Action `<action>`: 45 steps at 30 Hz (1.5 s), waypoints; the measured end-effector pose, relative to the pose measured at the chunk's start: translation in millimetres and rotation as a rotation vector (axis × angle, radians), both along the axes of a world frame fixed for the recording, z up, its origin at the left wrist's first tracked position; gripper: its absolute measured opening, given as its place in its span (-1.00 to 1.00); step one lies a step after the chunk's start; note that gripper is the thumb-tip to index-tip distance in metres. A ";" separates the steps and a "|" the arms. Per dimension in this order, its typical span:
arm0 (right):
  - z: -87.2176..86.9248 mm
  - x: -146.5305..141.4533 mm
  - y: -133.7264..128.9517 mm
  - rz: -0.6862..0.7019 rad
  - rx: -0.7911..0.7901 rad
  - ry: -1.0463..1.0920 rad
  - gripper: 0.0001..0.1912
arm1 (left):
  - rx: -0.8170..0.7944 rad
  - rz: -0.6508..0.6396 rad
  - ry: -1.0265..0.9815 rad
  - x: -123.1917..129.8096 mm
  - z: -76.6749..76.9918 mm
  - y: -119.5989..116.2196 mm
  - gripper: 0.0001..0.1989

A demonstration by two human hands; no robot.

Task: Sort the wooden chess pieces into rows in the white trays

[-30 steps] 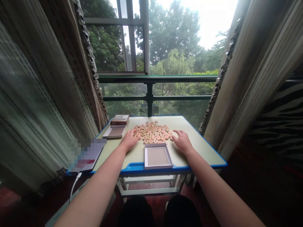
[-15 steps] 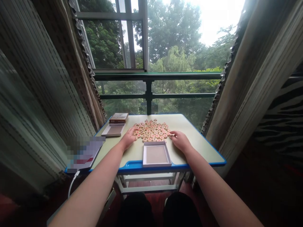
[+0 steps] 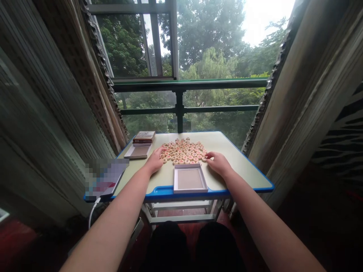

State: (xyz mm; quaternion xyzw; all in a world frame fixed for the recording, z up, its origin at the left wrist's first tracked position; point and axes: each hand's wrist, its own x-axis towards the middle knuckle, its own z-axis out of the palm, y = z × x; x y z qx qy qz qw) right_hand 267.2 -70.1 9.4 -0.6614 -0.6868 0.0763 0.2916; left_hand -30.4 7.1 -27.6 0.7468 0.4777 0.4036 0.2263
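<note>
Many round wooden Chinese chess pieces (image 3: pixel 185 152), marked with red and black characters, lie in a loose cluster on the table. My left hand (image 3: pixel 154 161) rests at the cluster's left edge, fingers stretched toward the pieces and partly covering some. On the opposite edge, my right hand (image 3: pixel 218 163) has its fingertips against a single piece (image 3: pixel 204 159), with thumb and forefinger apart. Between my forearms, close to the near edge, an open shallow box tray (image 3: pixel 190 179) with pale walls sits just in front of the pieces.
A second shallow tray (image 3: pixel 138 151) and a stacked brown box (image 3: pixel 144 136) are at the back left. A blurred flat object (image 3: pixel 107 179) with a white cable (image 3: pixel 92 213) lies at the left edge. The pale table (image 3: pixel 244 173) has a blue rim; a green railing (image 3: pixel 198 84) stands behind.
The view has tilted down slightly, shifting the scene up. Both hands stay at the sides of the chess pieces, with little visible movement of their own.
</note>
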 end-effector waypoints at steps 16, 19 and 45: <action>-5.6 3.8 3.2 -0.001 0.043 -0.021 -0.76 | -0.066 0.084 0.072 2.9 15.2 -12.7 -0.47; -5.2 3.2 3.7 0.003 0.052 -0.007 -0.76 | -0.053 0.140 0.118 5.3 19.0 -17.2 -0.52; -2.0 -1.7 -1.5 0.110 0.175 0.094 -0.75 | -0.070 0.107 0.169 7.5 22.2 -18.7 -0.57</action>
